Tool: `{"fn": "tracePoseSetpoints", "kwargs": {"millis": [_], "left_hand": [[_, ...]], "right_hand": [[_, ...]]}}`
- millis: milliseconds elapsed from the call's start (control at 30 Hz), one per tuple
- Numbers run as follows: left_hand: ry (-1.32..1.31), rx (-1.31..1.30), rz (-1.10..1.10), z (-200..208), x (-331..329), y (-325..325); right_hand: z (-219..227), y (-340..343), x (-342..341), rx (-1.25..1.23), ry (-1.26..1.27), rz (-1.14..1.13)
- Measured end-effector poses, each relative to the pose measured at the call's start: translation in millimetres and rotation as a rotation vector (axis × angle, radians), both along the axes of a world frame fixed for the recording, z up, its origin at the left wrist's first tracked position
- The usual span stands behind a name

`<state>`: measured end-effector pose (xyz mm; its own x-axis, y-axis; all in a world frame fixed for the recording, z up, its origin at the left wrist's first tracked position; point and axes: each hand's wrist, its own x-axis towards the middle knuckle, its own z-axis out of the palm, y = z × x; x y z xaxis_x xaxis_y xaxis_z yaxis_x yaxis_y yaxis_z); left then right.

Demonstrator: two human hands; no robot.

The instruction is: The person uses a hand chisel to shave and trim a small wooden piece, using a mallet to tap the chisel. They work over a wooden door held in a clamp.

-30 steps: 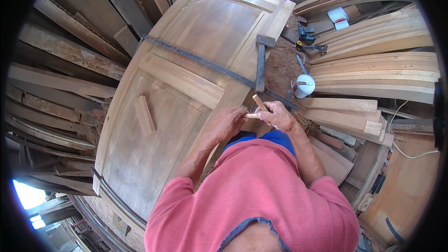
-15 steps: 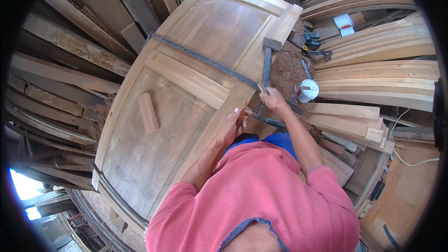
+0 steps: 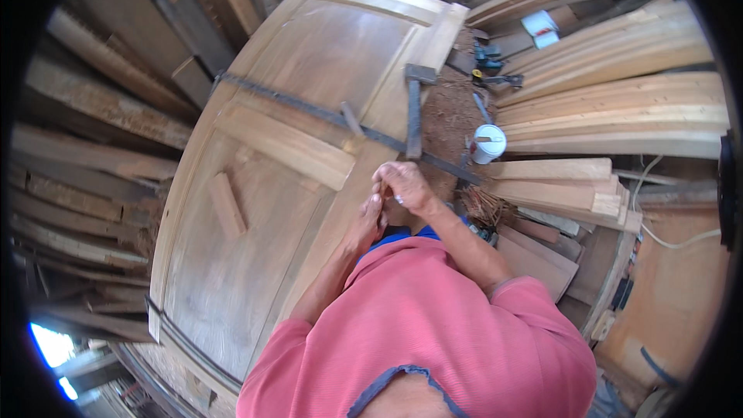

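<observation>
My left hand (image 3: 371, 221) and my right hand (image 3: 408, 186) meet at the near edge of a large wooden door panel (image 3: 263, 263). Both are closed, fingertips pressed together; whatever they hold is hidden between them. Just beyond lies a hammer-shaped dark tool (image 3: 414, 116), its head away from me. A long metal bar clamp (image 3: 298, 106) crosses the panel. On the clamp bar rests a short, thin, greyish tool or strip (image 3: 351, 118), apart from both hands. Farther left, a small wooden block (image 3: 227, 205) lies flat on the lower panel.
A second clamp bar (image 3: 190, 340) crosses the panel's near left end. At the right are stacked curved boards (image 3: 611, 116), a white bucket (image 3: 488, 144) and a blue power tool (image 3: 486, 54). Planks (image 3: 101, 54) lean along the left. A white cable (image 3: 658, 236) hangs at the right.
My right hand has let go of the thin tool, now on the clamp bar, and moved to my left hand. The wood sliver seen in my left hand is now hidden. The view has shifted slightly.
</observation>
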<state>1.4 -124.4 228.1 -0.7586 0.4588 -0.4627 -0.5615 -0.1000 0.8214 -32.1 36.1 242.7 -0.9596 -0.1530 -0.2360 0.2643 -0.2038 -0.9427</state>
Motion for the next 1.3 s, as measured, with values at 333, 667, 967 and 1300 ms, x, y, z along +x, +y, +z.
{"fn": "tracePoseSetpoints", "kwargs": {"millis": [333,667,967,1300], "left_hand": [[0.617,-0.508,-0.247,11.7,-5.3,41.6],[0.505,-0.464,-0.097,-34.3,-86.2,116.5],[0.767,-1.094,0.041,-101.5,-245.1,154.5],[0.928,-1.713,-0.019,-190.2,-297.2,184.4]], "right_hand": [[-21.6,41.7,30.1,-0.36,-0.111,-0.159],[-26.6,150.3,-15.7,-0.145,-0.148,-0.24],[-173.2,329.1,-71.5,0.519,-0.409,-0.405],[-397.5,437.5,-141.7,0.796,-0.655,0.095]]}}
